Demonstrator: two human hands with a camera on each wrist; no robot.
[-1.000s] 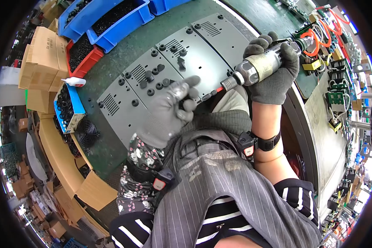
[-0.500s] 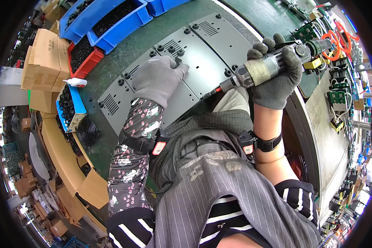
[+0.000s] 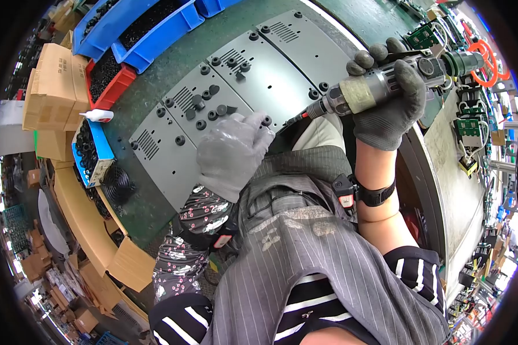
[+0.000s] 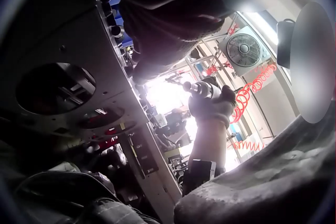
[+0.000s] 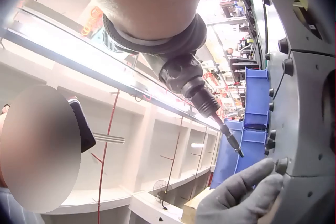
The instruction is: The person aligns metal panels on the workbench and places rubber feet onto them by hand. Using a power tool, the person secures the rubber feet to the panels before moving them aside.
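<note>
The gloved left hand [image 3: 233,152] is at the near edge of a grey metal panel [image 3: 276,72], its fingertips pinching a small round black foot [image 3: 266,121]. In the right wrist view the left fingers [image 5: 247,192] meet at that foot [image 5: 282,166], against the panel. A power screwdriver [image 3: 380,86] lies in the grip of the gloved right hand [image 3: 388,109], fingers curled round its body. Its bit [image 3: 293,119] points left, a short way from the foot. Loose black feet and knobs [image 3: 198,102] rest on the panels left of the hands.
Blue bins [image 3: 155,34] and a red bin [image 3: 110,77] of black parts stand at the back left. Beside them are cartons [image 3: 57,86], a white bottle [image 3: 98,115] and a blue box [image 3: 92,152]. A red coiled hose [image 3: 489,63] hangs at the right.
From the loose parts farther back on the panels, the left hand has come to the near edge with a foot at its fingertips. The right hand and screwdriver have shifted slightly right.
</note>
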